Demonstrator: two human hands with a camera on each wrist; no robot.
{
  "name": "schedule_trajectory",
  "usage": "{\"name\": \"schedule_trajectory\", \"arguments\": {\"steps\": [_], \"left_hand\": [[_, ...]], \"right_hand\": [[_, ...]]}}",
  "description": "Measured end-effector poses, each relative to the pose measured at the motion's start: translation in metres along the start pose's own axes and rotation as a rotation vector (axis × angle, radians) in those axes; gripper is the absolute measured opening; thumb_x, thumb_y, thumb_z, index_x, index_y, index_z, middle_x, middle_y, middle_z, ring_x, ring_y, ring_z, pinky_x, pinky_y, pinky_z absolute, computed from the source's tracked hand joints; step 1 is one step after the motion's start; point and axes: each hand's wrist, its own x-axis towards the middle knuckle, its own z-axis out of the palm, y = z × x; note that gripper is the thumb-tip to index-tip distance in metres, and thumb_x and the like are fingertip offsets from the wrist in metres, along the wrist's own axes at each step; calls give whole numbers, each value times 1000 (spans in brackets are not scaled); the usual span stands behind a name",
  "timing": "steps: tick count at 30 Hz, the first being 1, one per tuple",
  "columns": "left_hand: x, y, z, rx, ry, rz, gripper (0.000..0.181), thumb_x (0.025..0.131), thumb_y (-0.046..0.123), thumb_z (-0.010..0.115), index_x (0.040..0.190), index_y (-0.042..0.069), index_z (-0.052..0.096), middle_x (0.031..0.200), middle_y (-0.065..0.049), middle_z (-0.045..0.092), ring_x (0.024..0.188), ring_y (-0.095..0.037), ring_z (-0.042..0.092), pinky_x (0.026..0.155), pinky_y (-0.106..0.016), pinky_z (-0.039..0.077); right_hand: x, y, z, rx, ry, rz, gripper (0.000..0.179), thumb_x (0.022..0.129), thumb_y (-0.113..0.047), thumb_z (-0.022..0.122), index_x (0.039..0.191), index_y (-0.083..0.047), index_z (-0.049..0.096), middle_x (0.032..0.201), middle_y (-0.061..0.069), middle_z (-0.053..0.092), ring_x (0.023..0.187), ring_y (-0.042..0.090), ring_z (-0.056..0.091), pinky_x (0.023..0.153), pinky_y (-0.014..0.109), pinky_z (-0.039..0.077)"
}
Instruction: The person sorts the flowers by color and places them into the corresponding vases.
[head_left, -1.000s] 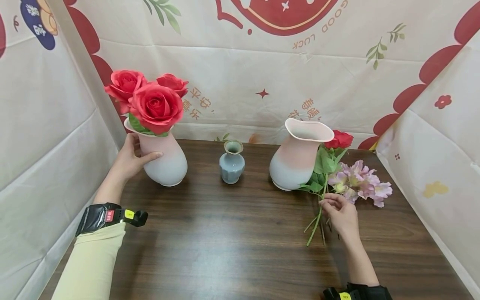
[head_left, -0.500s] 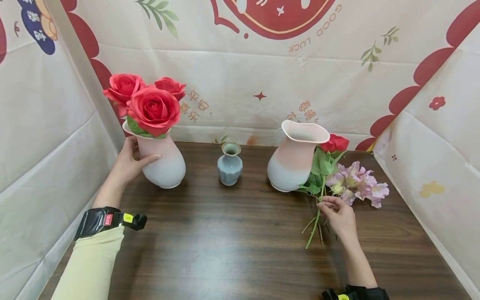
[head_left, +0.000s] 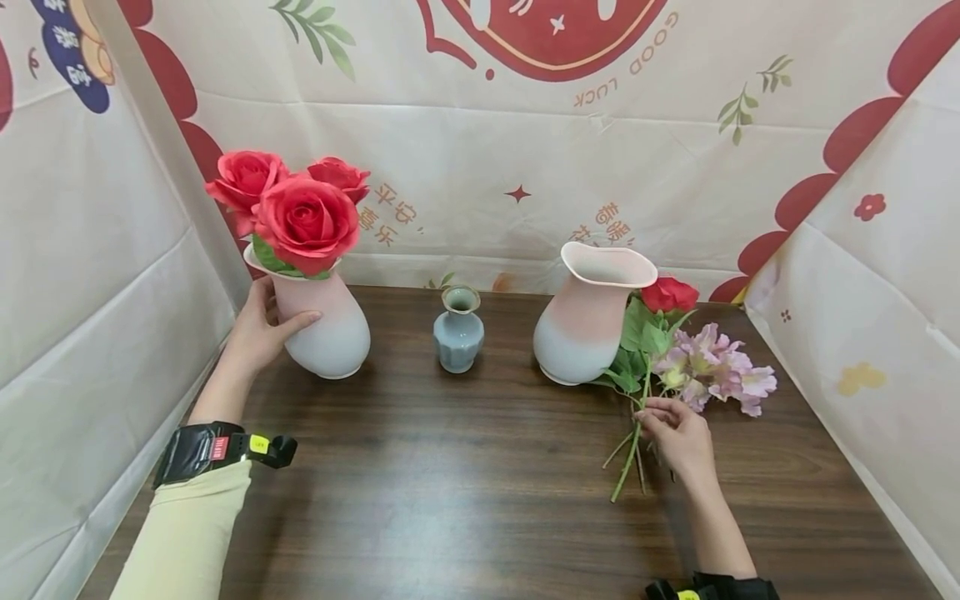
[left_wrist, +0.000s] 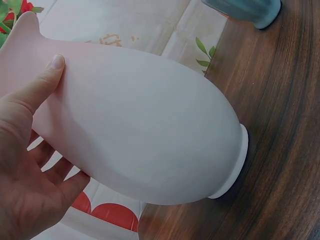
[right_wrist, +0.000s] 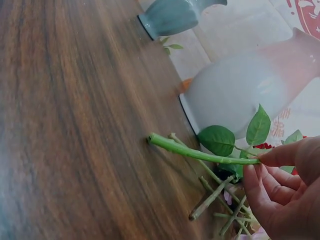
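Note:
My left hand (head_left: pixel 257 332) grips a pink-and-white vase (head_left: pixel 330 342) around its neck, thumb in front and fingers behind. Three red roses (head_left: pixel 307 223) stand in that vase, which is upright on the table. On the right, my right hand (head_left: pixel 684 437) pinches a green rose stem (right_wrist: pixel 200 154) between thumb and index finger. The stem's cut end points toward the table's front, and a red rose (head_left: pixel 670 294) shows beyond it, beside a second pink-and-white vase (head_left: pixel 577 333). More stems (right_wrist: pixel 207 201) lie under the hand, partly hidden by it.
A small blue-green vase (head_left: pixel 458 340) stands between the two larger ones on the dark wooden table (head_left: pixel 420 492). Light purple flowers (head_left: pixel 720 371) lie right of the rose leaves. Printed white cloth (head_left: pixel 480 167) walls the table at the back and both sides.
The head view has shifted slightly, so everything sits a little lower and further left. Both hands keep their holds, on the vase and the rose stem.

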Motion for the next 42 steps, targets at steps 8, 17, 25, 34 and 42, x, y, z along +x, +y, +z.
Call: {"name": "schedule_trajectory", "arguments": {"steps": [8, 17, 25, 34, 42], "left_hand": [[-1, 0, 0, -1, 1, -7, 98, 89, 43, 72, 156, 8, 11, 158, -25, 25, 148, -47, 26, 114, -67, 32], [-1, 0, 0, -13, -2, -5, 96, 90, 40, 72, 156, 9, 10, 158, -25, 25, 147, -47, 27, 114, -67, 32], [0, 0, -1, 8, -4, -12, 98, 89, 44, 72, 156, 9, 10, 158, -26, 26, 147, -47, 28, 114, -66, 33], [1, 1, -2, 13, -9, -7, 99, 89, 45, 72, 156, 8, 10, 158, -26, 25, 148, -48, 27, 114, -67, 32], [1, 2, -2, 17, -15, -15, 97, 89, 45, 72, 155, 8, 11, 157, -26, 26, 147, -48, 27, 113, -67, 32]], "right_hand": [[2, 10, -5, 51, -61, 37, 39, 97, -4, 60, 128, 17, 52, 79, -23, 68, 69, -6, 65, 70, 15, 59], [2, 17, -9, 78, -123, 64, 42, 97, -2, 60, 129, 22, 47, 79, -20, 69, 71, -6, 66, 70, 16, 60], [-1, 11, -10, 17, -48, 31, 35, 98, -5, 59, 124, 17, 55, 83, -9, 75, 69, -4, 68, 69, 18, 60], [0, -3, -13, -60, 92, -77, 29, 95, -12, 65, 117, 7, 62, 76, -23, 70, 62, -4, 67, 62, 18, 59], [6, -23, -11, -117, 175, -171, 28, 94, -15, 67, 115, 3, 65, 76, -28, 66, 64, -16, 60, 59, 7, 50]]}}
